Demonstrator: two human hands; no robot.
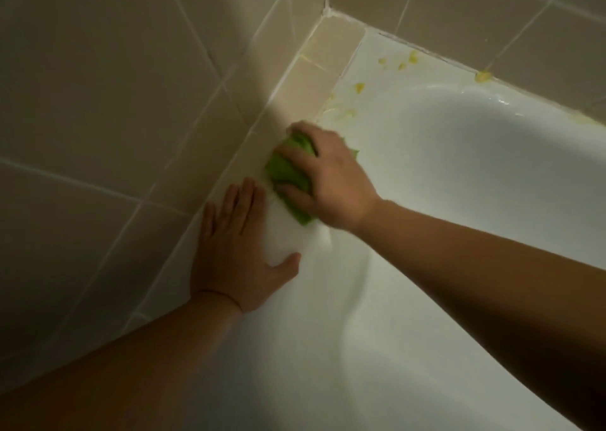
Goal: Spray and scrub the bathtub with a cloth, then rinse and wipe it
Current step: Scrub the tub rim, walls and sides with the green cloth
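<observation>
A white bathtub fills the right and lower part of the view, its flat rim running along a tiled wall. My right hand grips a bunched green cloth and presses it on the tub's rim where the rim meets the tile ledge. My left hand lies flat on the rim just below the cloth, fingers straight and thumb spread. Yellow smears dot the rim toward the far corner, and another blob sits on the back edge.
Beige tiled walls with pale grout rise on the left and behind the tub. A narrow tile ledge runs between the left wall and the rim up to the corner. The tub's basin opens to the right.
</observation>
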